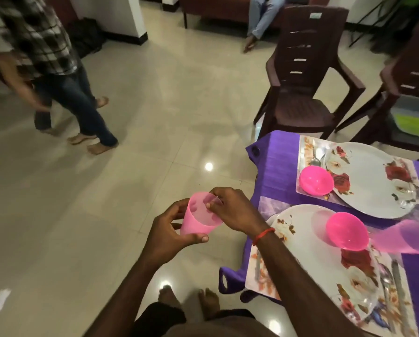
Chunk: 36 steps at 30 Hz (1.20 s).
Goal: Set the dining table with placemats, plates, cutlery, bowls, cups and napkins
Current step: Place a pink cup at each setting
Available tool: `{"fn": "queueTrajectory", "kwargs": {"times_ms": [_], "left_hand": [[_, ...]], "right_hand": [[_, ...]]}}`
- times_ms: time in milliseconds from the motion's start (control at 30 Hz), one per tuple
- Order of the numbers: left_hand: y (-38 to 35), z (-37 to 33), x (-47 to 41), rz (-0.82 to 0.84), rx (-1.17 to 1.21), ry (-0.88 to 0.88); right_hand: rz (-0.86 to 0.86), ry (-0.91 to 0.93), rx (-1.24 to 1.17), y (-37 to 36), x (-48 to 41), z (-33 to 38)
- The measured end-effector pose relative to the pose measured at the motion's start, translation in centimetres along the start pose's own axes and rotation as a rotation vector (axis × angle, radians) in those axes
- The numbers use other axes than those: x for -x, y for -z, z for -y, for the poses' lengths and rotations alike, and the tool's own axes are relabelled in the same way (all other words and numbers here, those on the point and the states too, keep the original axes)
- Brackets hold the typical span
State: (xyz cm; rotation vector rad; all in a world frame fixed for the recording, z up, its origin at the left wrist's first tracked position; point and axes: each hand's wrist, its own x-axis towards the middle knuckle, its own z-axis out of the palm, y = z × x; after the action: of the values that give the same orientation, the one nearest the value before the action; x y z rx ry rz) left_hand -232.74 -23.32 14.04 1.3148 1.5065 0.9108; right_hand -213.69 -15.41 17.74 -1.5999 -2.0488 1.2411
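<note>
— Holding the pale pink translucent plastic cup [198, 215] low in the middle of the frame, over the floor tiles and left of the table: why there?

— Room to work, I would guess. The left hand [169, 229] wraps the cup's wall, fingers curled round the far side and thumb pressed on the near side, which steadies it. The right hand [232, 210] pinches the far rim, thumb and fingertips closed together on the edge.

— Pulling one cup out of another?

— Possibly. I cannot tell whether it is one cup or a nested pair.

— And the table?

— At lower right, the nearer floral placemat [257, 271] on the purple tablecloth [276, 166] carries a white rose-patterned round plate [308, 242], with a bright pink plastic bowl [347, 231] resting on the plate's far part. Just right of that bowl is a second pale pink cup [405, 237], too blurred to say whether it stands or lies. Metal cutlery [395, 283] lies right of the plate.

— So that place has its cup?

— It seems so. Higher up, at middle right, the farther placemat [305, 147] has its own rose plate [373, 186], another pink bowl [316, 180] at the plate's left rim and a spoon [316, 159] behind it. I see no cup there, so the held one likely belongs to it.

— Beyond?

— A dark brown plastic chair [305, 76] at upper right.
</note>
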Motion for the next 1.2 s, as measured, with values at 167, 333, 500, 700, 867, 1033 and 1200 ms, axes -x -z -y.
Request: {"fn": "queueTrajectory", "kwargs": {"times_ms": [167, 333, 500, 700, 867, 1033, 1200], "left_hand": [[2.3, 0.6, -5.7, 0.126, 0.014, -0.027], [6.0, 0.5, -13.1, 0.244, 0.069, -0.055], [9.2, -1.1, -20.0, 0.261, 0.138, -0.077], [9.2, -1.9, -25.1, 0.342, 0.153, -0.101], [7.0, -2.2, -28.0, 0.457, 0.127, -0.114], [3.5, -3.1, -31.5, 0.579, 0.074, -0.119], [-0.9, -4.6, -36.3, 0.712, 0.003, -0.142]], "right_hand": [[-0.093, -0.082, -0.009, 0.0, -3.7, 0.4], [-0.245, -0.204, 0.035, 0.2, -7.8, 1.2], [-0.395, -0.293, -0.002, 0.9, -10.3, 1.9], [-0.618, -0.405, -0.064, 1.4, -10.3, 1.1], [-0.737, -0.559, -0.092, 3.3, -9.8, -0.7], [-0.886, -0.745, -0.375, 5.2, -8.8, -5.5], [-0.93, -0.889, -0.538, 6.9, -9.1, -12.0]]}}
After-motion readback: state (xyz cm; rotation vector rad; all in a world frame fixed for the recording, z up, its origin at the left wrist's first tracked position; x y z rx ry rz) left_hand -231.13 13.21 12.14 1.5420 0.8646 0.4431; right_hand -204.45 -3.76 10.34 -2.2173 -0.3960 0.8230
